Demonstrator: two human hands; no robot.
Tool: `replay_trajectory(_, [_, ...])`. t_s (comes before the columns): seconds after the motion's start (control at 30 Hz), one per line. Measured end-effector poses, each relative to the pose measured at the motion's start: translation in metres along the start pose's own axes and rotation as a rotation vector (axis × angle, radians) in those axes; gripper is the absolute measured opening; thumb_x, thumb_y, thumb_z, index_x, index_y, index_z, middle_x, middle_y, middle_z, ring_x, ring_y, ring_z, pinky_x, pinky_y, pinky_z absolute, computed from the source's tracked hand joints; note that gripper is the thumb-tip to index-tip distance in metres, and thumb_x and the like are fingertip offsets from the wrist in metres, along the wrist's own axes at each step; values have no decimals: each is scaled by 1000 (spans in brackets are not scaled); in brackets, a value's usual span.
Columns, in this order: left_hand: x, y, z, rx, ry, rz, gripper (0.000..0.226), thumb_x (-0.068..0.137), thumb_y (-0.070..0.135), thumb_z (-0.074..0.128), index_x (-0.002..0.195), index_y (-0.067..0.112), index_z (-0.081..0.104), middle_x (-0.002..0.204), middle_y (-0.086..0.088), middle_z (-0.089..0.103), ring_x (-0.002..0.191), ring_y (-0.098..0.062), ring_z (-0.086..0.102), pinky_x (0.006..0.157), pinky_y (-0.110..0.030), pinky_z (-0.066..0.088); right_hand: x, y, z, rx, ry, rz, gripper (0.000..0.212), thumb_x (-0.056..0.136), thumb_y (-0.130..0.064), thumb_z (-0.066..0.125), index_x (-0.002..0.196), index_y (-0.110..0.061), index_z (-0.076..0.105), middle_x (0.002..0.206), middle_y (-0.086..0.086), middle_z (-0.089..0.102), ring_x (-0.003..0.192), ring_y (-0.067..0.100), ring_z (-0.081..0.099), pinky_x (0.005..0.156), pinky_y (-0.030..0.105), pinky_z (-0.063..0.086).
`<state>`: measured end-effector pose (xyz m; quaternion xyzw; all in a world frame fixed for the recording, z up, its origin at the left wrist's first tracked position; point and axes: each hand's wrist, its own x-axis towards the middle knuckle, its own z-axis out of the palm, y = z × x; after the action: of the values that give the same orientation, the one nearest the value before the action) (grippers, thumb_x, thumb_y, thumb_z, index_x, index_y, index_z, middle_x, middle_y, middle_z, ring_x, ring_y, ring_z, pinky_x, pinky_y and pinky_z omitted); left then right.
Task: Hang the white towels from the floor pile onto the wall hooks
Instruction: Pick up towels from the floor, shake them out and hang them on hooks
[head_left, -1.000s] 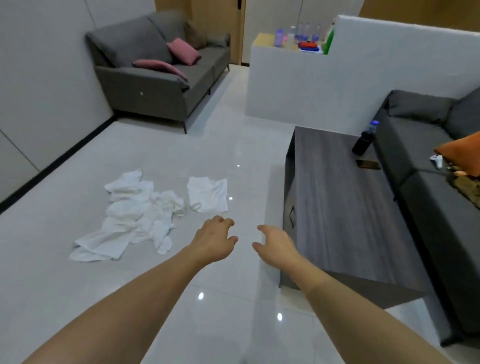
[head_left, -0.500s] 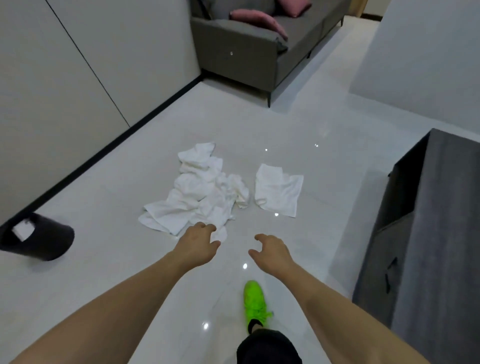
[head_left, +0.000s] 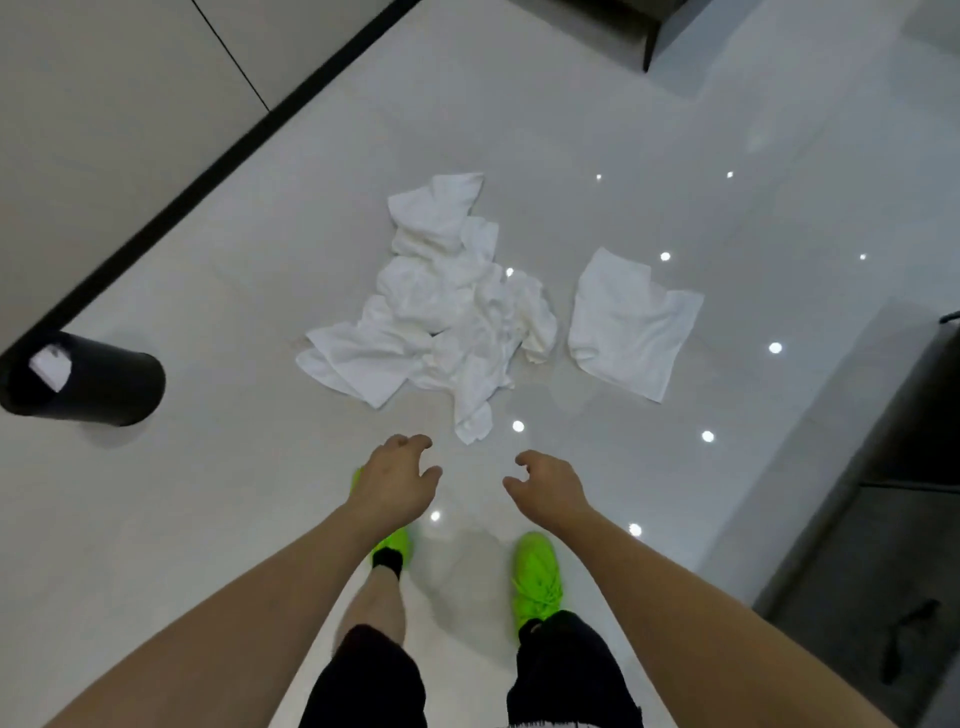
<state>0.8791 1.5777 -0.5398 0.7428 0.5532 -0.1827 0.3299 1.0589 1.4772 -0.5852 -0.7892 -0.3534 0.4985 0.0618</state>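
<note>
As the cloth lies slack and creased, the heap of white towels (head_left: 441, 317) is judged light, soft and limp: it should sag from any single point of hold and may drag a neighbour up with it where layers overlap. Best purchase, by judgement: the narrow tail (head_left: 472, 423) pointing toward the person, or a free corner, pinched rather than scooped.

Item 1, heap of white towels. Several pieces, crumpled and overlapping, spread on the glossy pale floor (head_left: 701, 156) ahead of both feet. How many pieces cannot be told. Plain white; no pattern visible.

Item 2, single white towel (head_left: 631, 325). Lies flat, roughly square, lightly wrinkled, just beside the heap on its right, apart from it by a strip of bare floor.

Item 3, left hand (head_left: 397, 480). Held out above the floor short of the tail, palm down, fingers (head_left: 415, 442) loosely curled. Holds nothing.

Item 4, right hand (head_left: 548, 483). Same posture, level with the left, fingers loosely curled, holding nothing.

Item 5, black bin (head_left: 85, 382). Stands at left near the dark skirting, well apart from the towels; something white inside.

Item 6, green shoes (head_left: 535, 574). Planted below the hands.

Wall hooks: not in view. No towel yet lifted.
</note>
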Motion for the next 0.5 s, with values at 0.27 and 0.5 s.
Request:
replay_trajectory(0.27, [215, -87, 117, -48, -93, 18, 46, 93, 29, 58, 135, 12, 51, 130, -16, 52, 120, -31, 49, 99, -33, 38, 227, 36, 121, 147, -9, 188, 48, 89, -35, 60, 133, -16, 56, 128, 6, 62, 117, 21, 57, 89, 23, 40])
replay_trajectory(0.5, [384, -175, 235, 26, -194, -27, 46, 93, 33, 54, 136, 15, 48, 133, -15, 49, 120, -32, 49, 101, -36, 38, 416, 87, 239, 389, 66, 373, 53, 88, -33, 61, 134, -9, 50, 124, 9, 61, 109, 24, 58, 86, 28, 43])
